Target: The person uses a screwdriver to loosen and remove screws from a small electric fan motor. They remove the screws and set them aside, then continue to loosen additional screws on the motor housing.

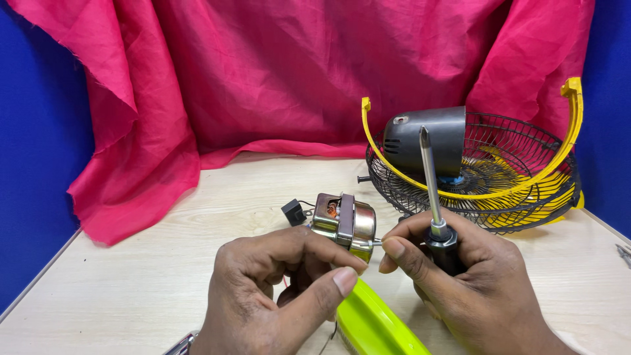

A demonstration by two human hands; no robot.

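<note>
My left hand (273, 289) grips a small metal fan motor (345, 223) with copper windings showing, holding it above the table. My right hand (460, 283) holds a screwdriver (434, 197) by its black handle, the steel shaft pointing up. The right thumb and forefinger pinch the motor's short shaft at its right end. A small black part (294, 212) on thin wires hangs just left of the motor.
A black wire fan guard (526, 190) with a yellow frame (570, 131) and a dark motor housing (427, 141) lies at the back right. A lime-green plastic piece (374, 325) sits under my hands. Pink cloth (263, 79) drapes the back. The wooden table (131, 283) spreads left.
</note>
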